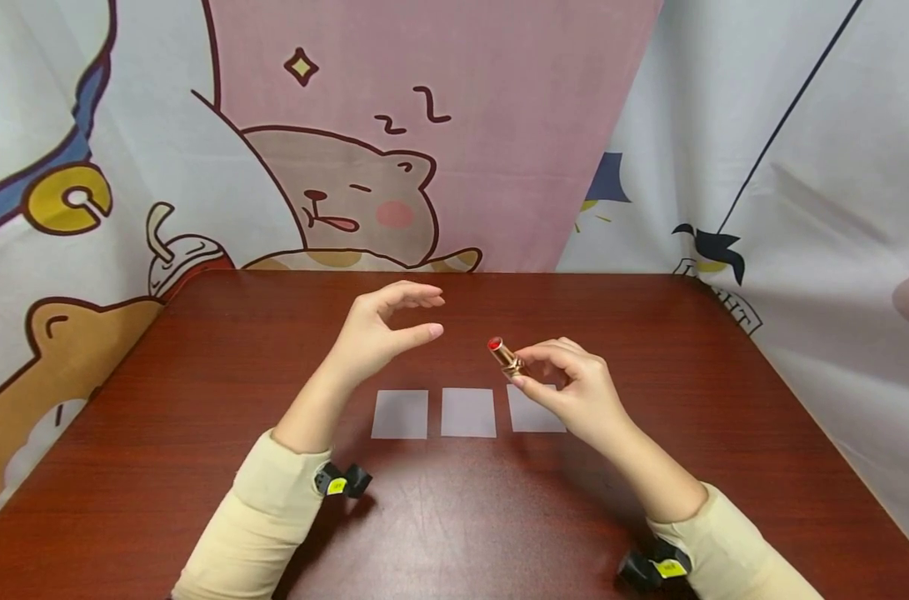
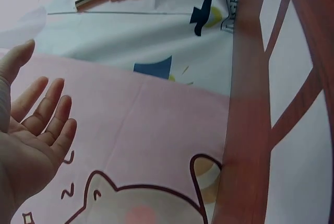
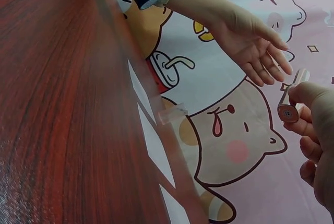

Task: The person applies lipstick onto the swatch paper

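Observation:
A lipstick (image 1: 505,356) with a gold tube and a red end is pinched between the thumb and fingers of my right hand (image 1: 577,383). Its red end tilts up and to the left in the head view. The right wrist view shows the flat base of the lipstick (image 3: 287,113) toward the camera. My left hand (image 1: 382,327) is raised over the table to the left, holding nothing. Its fingers (image 2: 55,96) are spread and loosely extended, the thumb apart from them. A gap separates this hand from the lipstick.
Three white paper squares lie in a row on the reddish-brown table (image 1: 274,354): a left square (image 1: 399,414), a middle square (image 1: 468,412) and a right square (image 1: 532,415), partly hidden by my right hand. A cartoon-printed cloth (image 1: 529,125) hangs behind and beside the table.

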### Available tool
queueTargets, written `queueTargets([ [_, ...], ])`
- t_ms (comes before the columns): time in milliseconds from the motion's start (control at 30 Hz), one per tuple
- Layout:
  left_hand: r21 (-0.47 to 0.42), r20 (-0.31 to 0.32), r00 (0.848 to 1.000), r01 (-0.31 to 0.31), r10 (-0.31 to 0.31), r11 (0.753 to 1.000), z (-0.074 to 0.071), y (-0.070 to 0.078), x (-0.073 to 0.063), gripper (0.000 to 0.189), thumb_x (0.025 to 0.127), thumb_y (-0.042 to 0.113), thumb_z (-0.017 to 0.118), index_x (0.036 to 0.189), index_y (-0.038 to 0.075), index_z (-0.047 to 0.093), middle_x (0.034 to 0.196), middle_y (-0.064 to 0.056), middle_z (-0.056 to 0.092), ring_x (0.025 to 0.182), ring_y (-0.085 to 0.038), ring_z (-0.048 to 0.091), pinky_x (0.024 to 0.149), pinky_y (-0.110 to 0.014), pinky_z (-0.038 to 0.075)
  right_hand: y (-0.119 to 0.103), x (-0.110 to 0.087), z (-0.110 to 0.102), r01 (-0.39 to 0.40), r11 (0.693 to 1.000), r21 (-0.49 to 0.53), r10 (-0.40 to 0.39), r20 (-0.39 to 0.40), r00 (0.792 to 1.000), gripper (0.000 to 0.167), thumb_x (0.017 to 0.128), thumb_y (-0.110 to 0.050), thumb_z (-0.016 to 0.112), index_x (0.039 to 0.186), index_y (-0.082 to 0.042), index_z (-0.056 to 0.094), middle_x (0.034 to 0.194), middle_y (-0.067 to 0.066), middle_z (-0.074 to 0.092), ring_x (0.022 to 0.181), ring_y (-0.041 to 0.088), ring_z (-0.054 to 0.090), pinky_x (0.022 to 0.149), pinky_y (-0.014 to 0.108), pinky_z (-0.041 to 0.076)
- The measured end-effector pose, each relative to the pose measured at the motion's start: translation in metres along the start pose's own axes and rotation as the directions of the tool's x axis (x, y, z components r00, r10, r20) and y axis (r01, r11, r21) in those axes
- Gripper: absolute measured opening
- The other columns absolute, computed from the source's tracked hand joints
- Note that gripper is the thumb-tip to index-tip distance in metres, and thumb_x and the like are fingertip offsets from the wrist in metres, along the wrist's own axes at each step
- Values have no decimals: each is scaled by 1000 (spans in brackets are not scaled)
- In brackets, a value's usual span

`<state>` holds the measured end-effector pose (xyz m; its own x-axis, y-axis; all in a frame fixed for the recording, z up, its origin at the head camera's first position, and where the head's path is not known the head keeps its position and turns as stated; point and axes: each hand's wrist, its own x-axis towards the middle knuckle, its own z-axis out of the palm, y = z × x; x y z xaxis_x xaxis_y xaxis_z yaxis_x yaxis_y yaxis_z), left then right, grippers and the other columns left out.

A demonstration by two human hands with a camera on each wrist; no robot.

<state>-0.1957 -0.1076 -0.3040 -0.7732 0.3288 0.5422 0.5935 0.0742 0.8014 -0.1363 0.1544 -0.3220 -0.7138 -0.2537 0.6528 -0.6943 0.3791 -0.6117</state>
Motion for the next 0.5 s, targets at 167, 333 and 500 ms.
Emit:
queueTargets([
  [167,-18,35,999,15,-14,1000,15,4,-3,38,77,-2,77,113,0,66,107,-13,68,102,-22,61,94,-38,43,-9,2,-1,21,1000,6,-21,2,1000,26,68,14,78,90,2,70,81,7,66,68,20,50,57,18,42],
  [333,-19,66,997,35,-34,999,26,7,-5,37,77,-2,77,113,0,66,105,-9,69,104,-23,60,94,-39,43,-10,2,-1,26,1000,16,-26,6,1000,26,68,15,78,89,4,70,81,8,66,68,22,52,58,18,43],
  [500,-47,77,996,41,-37,998,35,8,-8,38,78,3,79,113,4,67,104,-4,69,104,-17,60,94,-39,43,-10,3,-1,43,999,19,-43,5,999,26,67,16,78,88,4,70,81,8,66,67,22,51,57,18,43],
])
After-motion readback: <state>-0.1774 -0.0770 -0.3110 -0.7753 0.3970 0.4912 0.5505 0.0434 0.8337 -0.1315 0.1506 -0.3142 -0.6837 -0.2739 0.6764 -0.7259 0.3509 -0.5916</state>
